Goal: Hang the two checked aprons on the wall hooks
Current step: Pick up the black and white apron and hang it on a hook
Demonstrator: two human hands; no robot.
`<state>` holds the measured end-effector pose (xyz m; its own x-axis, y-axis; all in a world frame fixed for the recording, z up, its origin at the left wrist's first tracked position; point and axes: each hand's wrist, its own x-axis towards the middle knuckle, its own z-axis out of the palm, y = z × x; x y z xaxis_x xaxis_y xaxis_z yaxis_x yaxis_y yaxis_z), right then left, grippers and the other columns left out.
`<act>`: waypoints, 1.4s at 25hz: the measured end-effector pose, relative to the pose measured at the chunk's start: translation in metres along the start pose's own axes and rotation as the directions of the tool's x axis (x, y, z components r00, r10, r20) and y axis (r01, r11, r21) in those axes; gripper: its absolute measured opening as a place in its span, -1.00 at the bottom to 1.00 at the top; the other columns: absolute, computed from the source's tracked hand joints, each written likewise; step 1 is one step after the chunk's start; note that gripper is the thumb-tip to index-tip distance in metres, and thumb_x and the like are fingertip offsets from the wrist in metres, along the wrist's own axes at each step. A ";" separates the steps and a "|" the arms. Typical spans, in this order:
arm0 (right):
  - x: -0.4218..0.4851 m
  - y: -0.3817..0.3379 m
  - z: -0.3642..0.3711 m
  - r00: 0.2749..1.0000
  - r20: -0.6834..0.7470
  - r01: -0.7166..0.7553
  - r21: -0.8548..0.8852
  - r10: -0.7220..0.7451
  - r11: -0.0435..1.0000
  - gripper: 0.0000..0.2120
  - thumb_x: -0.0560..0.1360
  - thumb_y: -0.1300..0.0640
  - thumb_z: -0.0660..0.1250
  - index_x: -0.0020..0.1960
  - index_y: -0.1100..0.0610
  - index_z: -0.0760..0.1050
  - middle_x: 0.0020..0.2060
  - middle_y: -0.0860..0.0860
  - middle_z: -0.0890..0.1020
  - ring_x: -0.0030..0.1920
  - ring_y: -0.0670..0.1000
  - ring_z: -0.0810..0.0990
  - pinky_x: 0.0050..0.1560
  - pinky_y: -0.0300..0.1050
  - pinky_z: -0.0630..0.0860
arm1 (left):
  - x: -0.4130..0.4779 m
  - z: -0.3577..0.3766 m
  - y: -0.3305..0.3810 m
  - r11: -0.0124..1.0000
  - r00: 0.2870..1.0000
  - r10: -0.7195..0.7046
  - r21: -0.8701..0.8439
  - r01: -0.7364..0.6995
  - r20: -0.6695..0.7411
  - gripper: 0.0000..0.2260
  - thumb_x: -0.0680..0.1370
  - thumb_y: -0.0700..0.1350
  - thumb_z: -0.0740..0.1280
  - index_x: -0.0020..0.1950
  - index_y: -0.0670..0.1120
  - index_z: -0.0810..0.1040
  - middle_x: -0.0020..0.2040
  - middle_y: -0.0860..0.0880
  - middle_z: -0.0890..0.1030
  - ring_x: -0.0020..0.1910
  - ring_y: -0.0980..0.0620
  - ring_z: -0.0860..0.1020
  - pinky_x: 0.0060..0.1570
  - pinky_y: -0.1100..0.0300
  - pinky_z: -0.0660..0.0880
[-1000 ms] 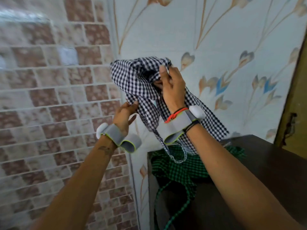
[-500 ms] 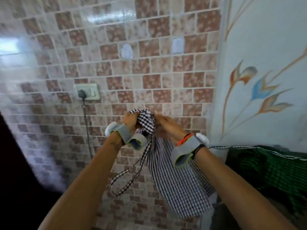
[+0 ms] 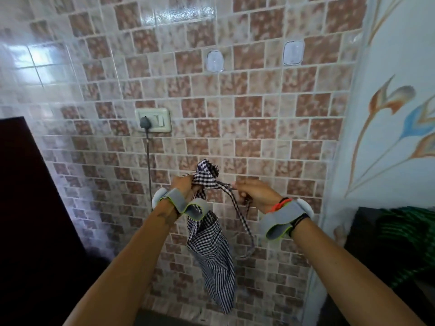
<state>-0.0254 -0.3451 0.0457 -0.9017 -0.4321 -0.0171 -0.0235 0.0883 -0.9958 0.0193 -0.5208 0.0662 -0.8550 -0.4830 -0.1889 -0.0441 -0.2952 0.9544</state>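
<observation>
Step in hand: preparing the first apron for hanging. The black-and-white checked apron (image 3: 211,250) is held in mid-air before the tiled wall (image 3: 259,118), its body hanging down between the forearms. The left hand (image 3: 182,187) is closed around the bunched top of the cloth; the right hand (image 3: 253,192) pinches a strap (image 3: 231,196) that runs taut from that bunch, with the strap's tail dangling below. Both wall hooks, the left hook (image 3: 215,61) and the right hook (image 3: 293,52), are bare and well above the hands. The green checked apron (image 3: 404,241) lies on the dark worktop (image 3: 362,231) at the right edge (only partly in view). Judgement: neither apron is hung; the next move calls for opening a strap loop and lifting it over a hook.
</observation>
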 end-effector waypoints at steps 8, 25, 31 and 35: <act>0.024 -0.039 0.025 0.992 -0.022 0.124 0.436 -0.127 0.891 -0.83 0.58 0.27 0.13 -0.03 0.27 0.49 -0.31 0.08 0.48 -0.51 -0.11 0.56 -0.41 -0.27 0.59 | -0.002 0.000 0.006 0.907 0.939 0.078 0.367 -0.206 0.334 -0.84 0.56 -0.29 0.22 0.11 -0.13 0.43 0.02 -0.12 0.53 -0.10 -0.07 0.54 -0.16 0.17 0.49; 0.181 -0.175 -0.025 0.689 -0.184 0.473 -0.620 -0.701 0.627 -0.70 0.49 0.05 0.30 -0.13 0.31 0.57 -0.22 0.25 0.68 -0.33 0.10 0.58 -0.21 0.01 0.55 | 0.142 0.066 0.144 0.714 0.795 0.534 0.349 -0.607 0.288 -0.82 0.59 -0.12 0.20 -0.20 -0.09 0.48 -0.43 -0.02 0.33 -0.59 0.17 0.40 -0.42 0.25 0.43; 0.223 -0.263 -0.041 0.527 -0.338 0.589 -0.516 -0.780 0.622 -0.67 0.39 0.08 0.29 -0.45 0.28 0.41 -0.55 0.12 0.39 -0.46 0.16 0.50 -0.40 -0.08 0.42 | 0.167 0.124 0.235 0.522 0.615 0.754 0.355 -0.775 0.232 -0.75 0.56 0.05 0.21 -0.25 -0.04 0.46 -0.43 -0.03 0.34 -0.50 0.02 0.30 -0.55 0.29 0.29; 0.245 -0.278 -0.045 0.605 -0.278 0.525 -0.565 -0.746 0.636 -0.65 0.42 0.05 0.27 -0.47 0.22 0.45 -0.58 0.02 0.49 -0.49 0.10 0.60 -0.43 -0.13 0.55 | 0.183 0.143 0.263 0.561 0.643 0.760 0.408 -0.720 0.090 -0.72 0.55 0.03 0.23 -0.25 -0.13 0.48 -0.46 -0.05 0.37 -0.54 -0.01 0.34 -0.49 0.26 0.38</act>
<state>-0.2588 -0.4351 0.3225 -0.6479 -0.0775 0.7578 -0.7325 0.3365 -0.5918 -0.2222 -0.5692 0.3157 -0.6301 -0.4609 0.6249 0.3798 0.5189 0.7658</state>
